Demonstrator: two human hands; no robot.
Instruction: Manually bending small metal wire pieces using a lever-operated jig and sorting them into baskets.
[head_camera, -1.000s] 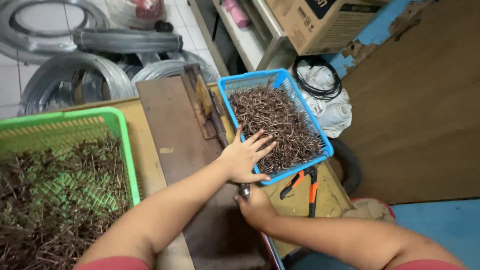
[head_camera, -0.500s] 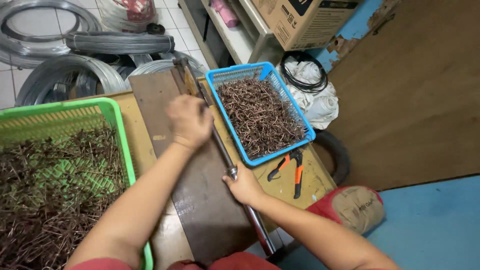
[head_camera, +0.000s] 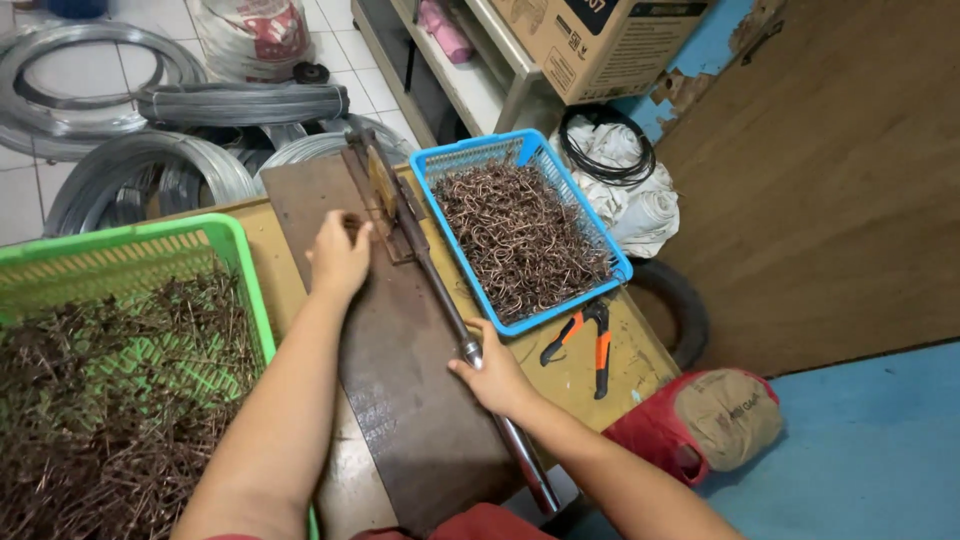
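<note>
right hand (head_camera: 497, 378) on lever (head_camera: 455, 330), blue basket (head_camera: 618, 262) beside

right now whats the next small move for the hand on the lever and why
Probably press the lever down. The right hand grips its long handle, lying low along the metal plate, while the left hand rests up by the hinged head, apparently setting a piece there.

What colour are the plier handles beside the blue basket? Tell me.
Orange and black pliers, head view.
</note>
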